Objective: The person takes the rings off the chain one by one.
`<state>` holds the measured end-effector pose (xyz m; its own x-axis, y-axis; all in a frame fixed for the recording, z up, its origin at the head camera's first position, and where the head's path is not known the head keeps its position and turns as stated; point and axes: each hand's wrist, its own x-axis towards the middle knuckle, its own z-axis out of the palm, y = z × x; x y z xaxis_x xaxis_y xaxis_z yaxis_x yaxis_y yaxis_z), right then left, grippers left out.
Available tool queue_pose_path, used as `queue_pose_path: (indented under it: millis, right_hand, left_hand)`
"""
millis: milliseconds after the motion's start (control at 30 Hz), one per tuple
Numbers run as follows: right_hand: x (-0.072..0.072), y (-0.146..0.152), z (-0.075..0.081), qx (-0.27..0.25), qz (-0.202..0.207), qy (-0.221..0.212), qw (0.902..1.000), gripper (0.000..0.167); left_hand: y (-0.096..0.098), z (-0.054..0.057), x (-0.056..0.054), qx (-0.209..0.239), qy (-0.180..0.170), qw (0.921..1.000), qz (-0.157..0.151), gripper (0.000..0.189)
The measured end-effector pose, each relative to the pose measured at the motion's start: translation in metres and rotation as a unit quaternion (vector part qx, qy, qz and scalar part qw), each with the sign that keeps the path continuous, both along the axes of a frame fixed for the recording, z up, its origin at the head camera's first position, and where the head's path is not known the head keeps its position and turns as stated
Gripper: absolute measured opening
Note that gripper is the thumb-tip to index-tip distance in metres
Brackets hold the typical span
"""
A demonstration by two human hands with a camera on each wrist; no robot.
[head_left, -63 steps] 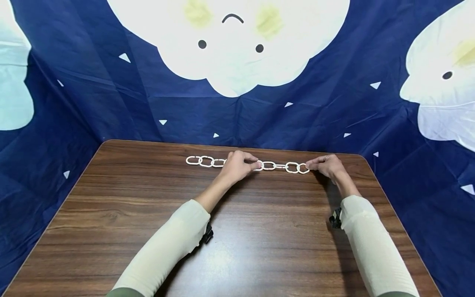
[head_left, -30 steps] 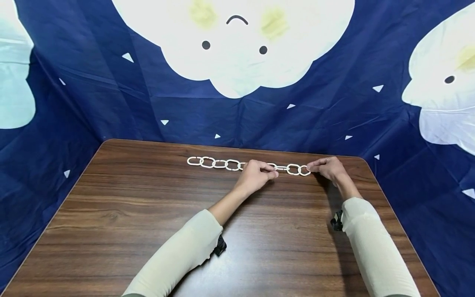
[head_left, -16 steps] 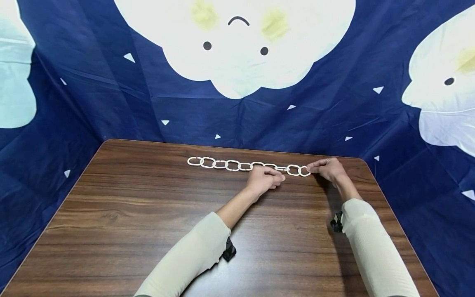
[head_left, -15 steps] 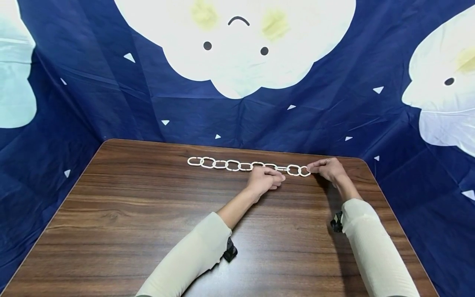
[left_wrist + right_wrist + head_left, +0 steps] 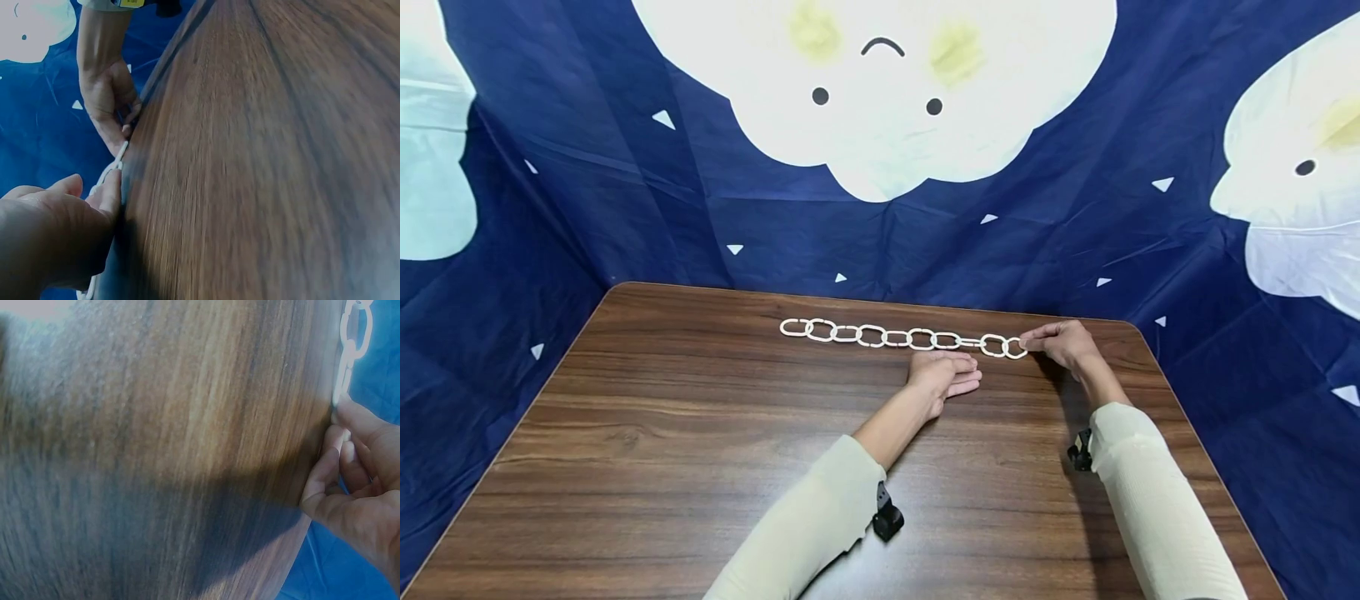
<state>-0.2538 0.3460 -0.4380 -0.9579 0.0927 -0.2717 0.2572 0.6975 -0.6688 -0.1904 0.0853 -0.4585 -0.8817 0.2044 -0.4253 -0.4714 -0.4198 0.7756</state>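
Observation:
A white plastic chain (image 5: 872,326) of several oval links lies in a nearly straight row along the far side of the table. At its right end, my right hand (image 5: 1063,342) pinches the last link between thumb and fingertips; the right wrist view shows this hand (image 5: 365,481) with the chain link (image 5: 342,378) running up from the fingertips. Just on the near side of the chain, right of its middle, my left hand (image 5: 942,377) has its fingers extended to the right and holds nothing. In the left wrist view, the left hand (image 5: 62,228) partly hides the chain.
The brown wooden table (image 5: 737,467) has rounded far corners. Dark blue cloth (image 5: 805,242) with white clouds (image 5: 880,142) and small triangles hangs behind it and on both sides. Black wrist cameras sit below the pale sleeves (image 5: 808,529).
My left hand has slid right along the chain, let go of it, drawn back toward the near side and straightened its fingers. The right hand stays pinching the end link.

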Motion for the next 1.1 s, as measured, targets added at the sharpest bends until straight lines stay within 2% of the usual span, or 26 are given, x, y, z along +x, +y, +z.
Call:
queue_pose_path:
  millis: [233, 500, 633, 833, 1100]
  right_hand:
    - [0.002, -0.001, -0.001, -0.001, -0.005, 0.003, 1.0, 0.032]
    - [0.002, 0.001, 0.001, 0.002, -0.002, 0.004, 1.0, 0.033]
    - [0.001, 0.001, 0.001, 0.0, -0.003, 0.005, 1.0, 0.033]
    - [0.002, 0.0, 0.002, 0.009, -0.001, 0.005, 1.0, 0.03]
    - [0.004, -0.002, 0.003, 0.018, 0.024, 0.008, 0.9995, 0.033]
  left_hand:
    - [0.013, -0.003, -0.001, 0.0, 0.012, 0.9994, 0.031, 0.032]
    - [0.027, 0.001, -0.005, 0.006, -0.007, 0.9978, 0.065, 0.037]
    - [0.032, 0.004, -0.009, -0.003, -0.022, 0.9973, 0.07, 0.037]
    - [0.033, 0.01, -0.013, -0.009, -0.042, 0.9972, 0.062, 0.037]
    - [0.035, 0.011, -0.016, -0.02, -0.048, 0.9969, 0.059, 0.033]
